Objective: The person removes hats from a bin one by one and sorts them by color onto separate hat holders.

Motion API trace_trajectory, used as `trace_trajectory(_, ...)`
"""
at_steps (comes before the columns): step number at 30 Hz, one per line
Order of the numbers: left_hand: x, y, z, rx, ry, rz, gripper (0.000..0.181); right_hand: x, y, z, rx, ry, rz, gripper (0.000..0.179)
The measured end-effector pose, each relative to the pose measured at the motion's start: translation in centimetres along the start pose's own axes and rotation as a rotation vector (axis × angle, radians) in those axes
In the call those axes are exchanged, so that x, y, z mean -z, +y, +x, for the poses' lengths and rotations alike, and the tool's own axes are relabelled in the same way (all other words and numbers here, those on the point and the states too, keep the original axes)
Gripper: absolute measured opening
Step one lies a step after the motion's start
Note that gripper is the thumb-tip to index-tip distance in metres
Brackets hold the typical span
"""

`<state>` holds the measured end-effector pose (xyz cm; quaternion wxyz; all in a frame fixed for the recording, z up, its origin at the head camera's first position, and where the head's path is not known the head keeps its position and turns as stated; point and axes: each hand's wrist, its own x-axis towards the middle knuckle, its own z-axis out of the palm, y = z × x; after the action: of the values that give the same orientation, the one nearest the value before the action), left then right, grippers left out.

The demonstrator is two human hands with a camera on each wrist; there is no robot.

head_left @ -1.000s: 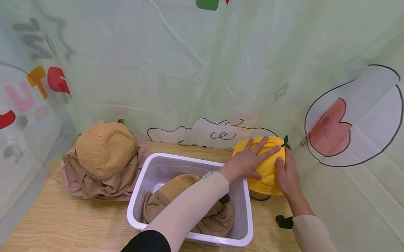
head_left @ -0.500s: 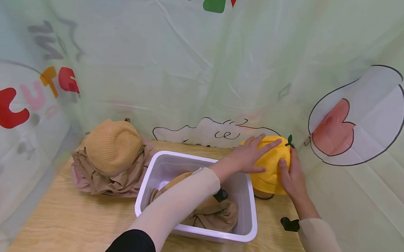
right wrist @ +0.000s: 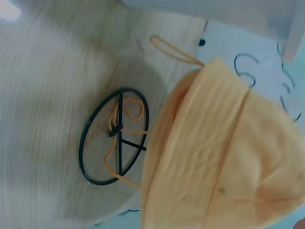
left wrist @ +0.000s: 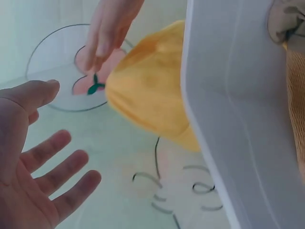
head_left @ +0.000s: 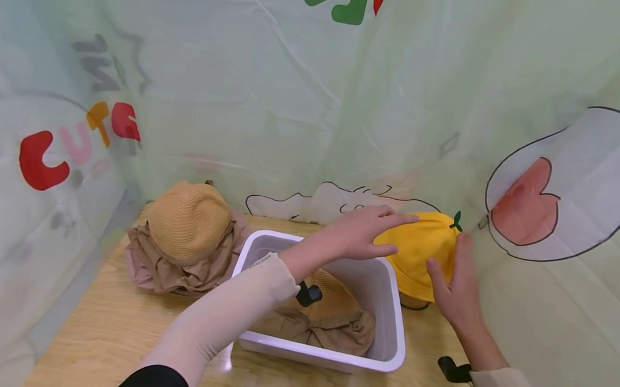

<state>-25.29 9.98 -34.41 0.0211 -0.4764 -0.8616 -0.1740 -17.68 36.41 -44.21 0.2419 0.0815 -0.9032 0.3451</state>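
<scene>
the yellow hat (head_left: pixel 425 257) sits at the back right of the bench (head_left: pixel 90 317), just beside the white tub (head_left: pixel 398 336), with its crown up. the right wrist view shows a black wire stand (right wrist: pixel 120 143) at its brim, the ring base lying on the bench and an orange cord (right wrist: pixel 108 164) looped about the wires; the hat appears to be borne by this stand.

the left hand (head_left: pixel 362 232) reaches over the tub with its fingers straight and spread; in the left wrist view there is a gap between them and the hat, and they hold nothing. the right hand (head_left: pixel 455 284) is upright at the hat's right side, thumb and fingers apart, with the fingertips near the green sprout (head_left: pixel 456 222). whether they touch the cloth i cannot tell.

the step in hand looks like settling and shaping the yellow hat on its stand, probably near its end, since neither hand grips it. the next move seems to call for drawing the right hand off without catching the sprout, then turning to the straw hat (head_left: pixel 332 297) in the tub. another straw hat (head_left: pixel 188 223) sits at the left over bunched brown cloth (head_left: pixel 204 272).
</scene>
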Motion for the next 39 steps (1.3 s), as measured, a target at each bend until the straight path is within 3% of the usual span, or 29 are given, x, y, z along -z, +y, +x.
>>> trace_trajectory(6,1.3,-0.4,-3.6,0.025,-0.004,0.025,0.061,0.1,-1.9,-2.4,-0.035,-0.123,-0.026,0.083)
trace_trajectory(11,2.0,-1.2,-6.6,-0.013,0.014,-0.017,0.06,-0.4,-3.2,-4.0,0.024,-0.211,-0.011,0.084)
trace_trajectory(14,2.7,-1.7,-8.5,-0.005,0.028,-0.062,0.06,-1.0,-4.1,-4.8,0.041,-0.269,0.005,0.085)
trace_trajectory(21,3.4,-3.0,-13.6,0.106,0.049,-0.093,0.059,-2.4,-6.0,-6.5,0.034,-0.385,-0.075,0.098)
trace_trajectory(26,2.3,-4.4,-16.4,0.152,0.05,-0.111,0.058,-3.2,-6.8,-7.5,0.074,-0.404,-0.094,0.102)
trace_trajectory(31,1.0,-5.6,-18.6,0.191,0.047,-0.146,0.056,-3.8,-7.1,-8.1,0.054,-0.44,-0.068,0.106)
trace_trajectory(35,-0.7,-6.1,-19.3,0.191,0.046,-0.084,0.053,-3.9,-7.2,-8.3,0.043,-0.472,-0.125,0.109)
trace_trajectory(39,-3.0,-6.1,-19.3,0.186,-0.002,0.004,0.055,-4.0,-7.3,-8.5,0.05,-0.494,-0.189,0.111)
